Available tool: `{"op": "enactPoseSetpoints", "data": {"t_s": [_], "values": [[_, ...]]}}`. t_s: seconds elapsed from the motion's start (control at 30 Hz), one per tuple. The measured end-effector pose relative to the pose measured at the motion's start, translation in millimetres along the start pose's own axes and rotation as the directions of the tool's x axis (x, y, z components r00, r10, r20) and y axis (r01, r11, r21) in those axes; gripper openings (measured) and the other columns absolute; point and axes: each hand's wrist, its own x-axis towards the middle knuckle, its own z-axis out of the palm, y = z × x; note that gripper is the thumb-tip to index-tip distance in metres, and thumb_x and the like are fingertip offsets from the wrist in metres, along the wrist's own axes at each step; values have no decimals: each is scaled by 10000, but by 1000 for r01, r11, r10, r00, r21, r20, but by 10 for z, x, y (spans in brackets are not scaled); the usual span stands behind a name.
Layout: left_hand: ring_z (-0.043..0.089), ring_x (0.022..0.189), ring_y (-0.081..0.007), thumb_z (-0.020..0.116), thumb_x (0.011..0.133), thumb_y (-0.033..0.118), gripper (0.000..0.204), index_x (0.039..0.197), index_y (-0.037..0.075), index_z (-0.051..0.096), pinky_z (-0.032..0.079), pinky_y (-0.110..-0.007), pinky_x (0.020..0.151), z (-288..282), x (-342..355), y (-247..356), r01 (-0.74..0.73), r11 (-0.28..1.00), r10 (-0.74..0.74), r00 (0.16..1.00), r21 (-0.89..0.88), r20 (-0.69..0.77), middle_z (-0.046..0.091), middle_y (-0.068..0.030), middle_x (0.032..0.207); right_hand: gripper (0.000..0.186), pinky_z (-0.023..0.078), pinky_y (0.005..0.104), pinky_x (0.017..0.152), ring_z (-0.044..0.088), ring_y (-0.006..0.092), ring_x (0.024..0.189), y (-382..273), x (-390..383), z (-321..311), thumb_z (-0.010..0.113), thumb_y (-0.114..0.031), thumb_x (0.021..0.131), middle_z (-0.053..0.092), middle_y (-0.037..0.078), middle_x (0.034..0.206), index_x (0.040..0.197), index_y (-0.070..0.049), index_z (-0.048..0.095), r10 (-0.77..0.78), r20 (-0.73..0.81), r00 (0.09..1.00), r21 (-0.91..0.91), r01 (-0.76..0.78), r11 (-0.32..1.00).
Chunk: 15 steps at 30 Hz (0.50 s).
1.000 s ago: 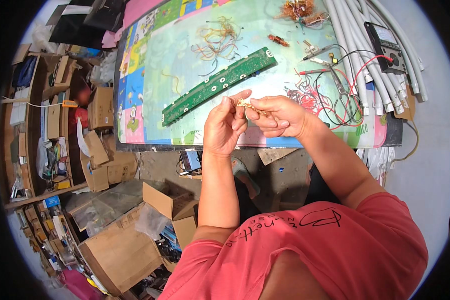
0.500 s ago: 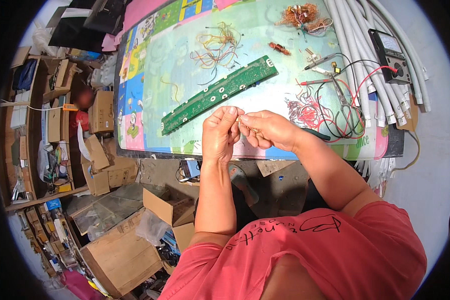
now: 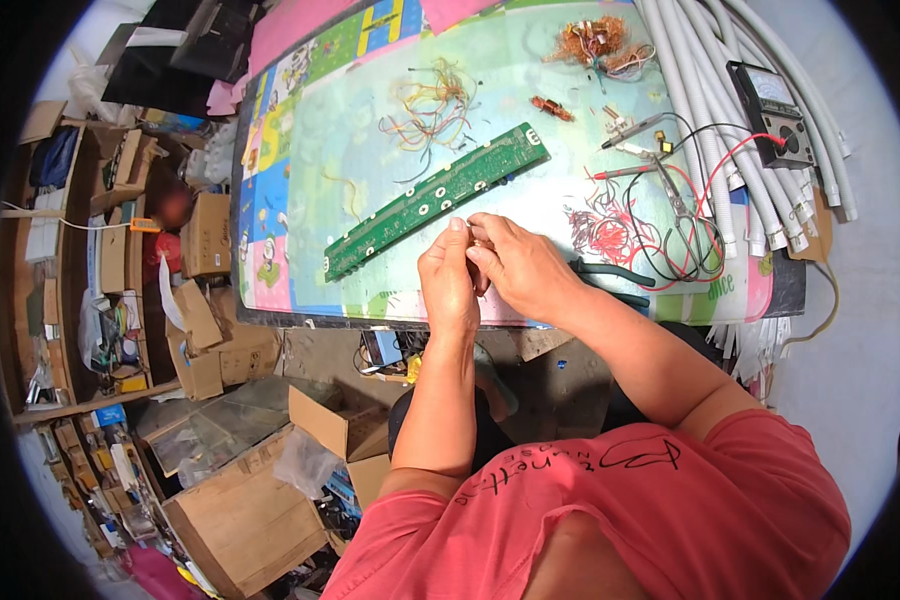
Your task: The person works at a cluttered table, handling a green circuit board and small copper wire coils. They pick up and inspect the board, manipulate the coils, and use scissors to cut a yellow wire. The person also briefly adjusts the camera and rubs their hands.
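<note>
My left hand (image 3: 446, 278) and my right hand (image 3: 520, 266) meet at the fingertips over the table's near edge. Both are closed, thumbs and fingers pinched together. The copper-coloured wire seen in my fingers a moment ago is now mostly hidden; what my left fingertips pinch cannot be made out. Just beyond them lies a long green circuit board (image 3: 435, 200), slanting up to the right. Close to my right wrist are dark-handled pliers (image 3: 615, 272), partly under the forearm. Short red and white wire pieces (image 3: 610, 230) lie right of the hands.
Loose coloured wires (image 3: 432, 108) lie beyond the board. A copper wire tangle (image 3: 592, 45) and a small copper coil (image 3: 552, 107) sit farther back. At the right are test leads (image 3: 625, 174), a black analog multimeter (image 3: 773, 112) and white conduit pipes (image 3: 682, 120). Cardboard boxes (image 3: 325, 425) stand lower left.
My hands have turned and drawn closer together, hiding the copper-coloured wire that showed between them. The view has shifted slightly, and more of the pliers shows beside my right forearm.
</note>
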Motion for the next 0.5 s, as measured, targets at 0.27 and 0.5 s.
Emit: {"op": "enactPoseSetpoints", "data": {"t_s": [0.27,0.5], "values": [[441,450,-76,530,943,148,207,822,9,623,336,-223,408,-203,-16,0,12,999,-9,997,-42,71,574,-27,628,388,469,489,782,593,414,908,-119,18,-56,459,-196,904,592,251,1027,1223,22,422,-97,111,989,-67,105,992],[606,786,-143,460,991,284,372,1114,-51,567,501,-287,707,-265,-47,-65,-165,950,196,976,265,-94,628,-95,918,276,477,476,730,595,418,856,-119,91,148,488,-46,854,578,208,944,1127,-1,479,-101,-80,992,-208,82,975]]}}
